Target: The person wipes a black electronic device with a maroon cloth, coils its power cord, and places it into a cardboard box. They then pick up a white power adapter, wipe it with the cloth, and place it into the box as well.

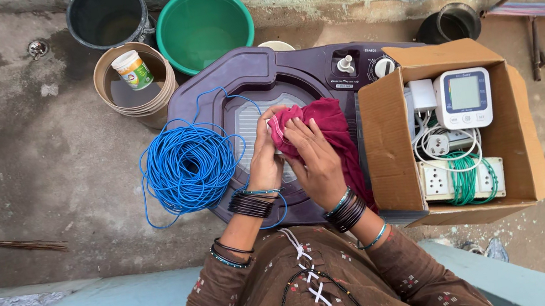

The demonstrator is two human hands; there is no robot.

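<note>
Atop the purple washing machine (261, 75), beside the blue cable coil (188, 167), the left hand (265, 161) and right hand (315, 161) close their fingers on a maroon cloth (330, 130), seemingly mid-wipe around something small and white, which calls for firm, steady rubbing.

I have a single view, from the camera worn on the head, looking almost straight down the person's chest. It sits close over the washing machine (290, 78) top (lid filling the centre), with the concrete floor (36, 159) around it.
</note>
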